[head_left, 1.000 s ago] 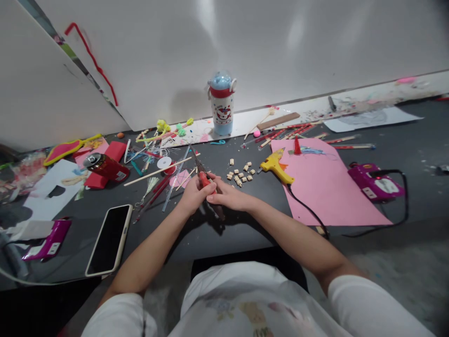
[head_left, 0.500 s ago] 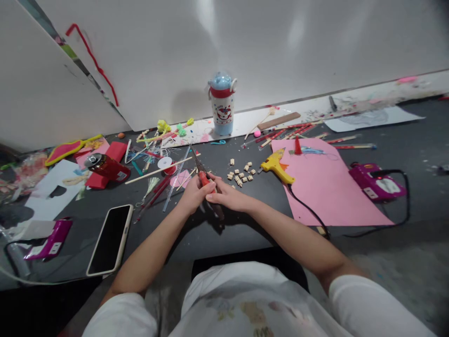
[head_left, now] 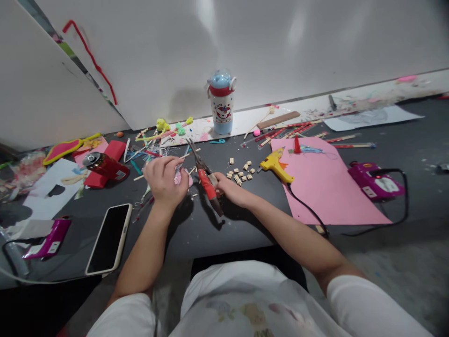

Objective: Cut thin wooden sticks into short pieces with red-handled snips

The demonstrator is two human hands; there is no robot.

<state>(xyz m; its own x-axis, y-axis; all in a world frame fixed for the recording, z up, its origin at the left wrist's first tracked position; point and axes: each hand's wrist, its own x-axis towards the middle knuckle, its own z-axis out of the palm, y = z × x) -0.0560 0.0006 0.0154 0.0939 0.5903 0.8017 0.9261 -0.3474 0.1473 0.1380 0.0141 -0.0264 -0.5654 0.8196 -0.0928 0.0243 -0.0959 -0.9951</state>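
Note:
My right hand (head_left: 231, 188) is closed around long-nose pliers (head_left: 208, 185) with red-and-dark handles. Their jaws point away from me, toward the back of the table. My left hand (head_left: 163, 182) is raised over the craft clutter, fingers apart and slightly curved, thumb out to the right. A thin wooden stick (head_left: 139, 178) passes behind that hand, its far end showing near the plier jaws; whether the fingers touch it I cannot tell. Just beyond my right hand lie several short cut wooden pieces (head_left: 238, 177).
A yellow glue gun (head_left: 277, 166) rests at the edge of pink paper (head_left: 326, 196). A bottle (head_left: 222, 105) stands at the back wall. To the left are a red can (head_left: 105, 167), a phone (head_left: 109, 238) and a purple power strip (head_left: 49, 241); another purple power strip (head_left: 377, 181) is at right.
My left hand has come off the pliers and moved left, opening over the wooden stick. The right hand keeps hold of the pliers. The stick has shifted slightly to the right.

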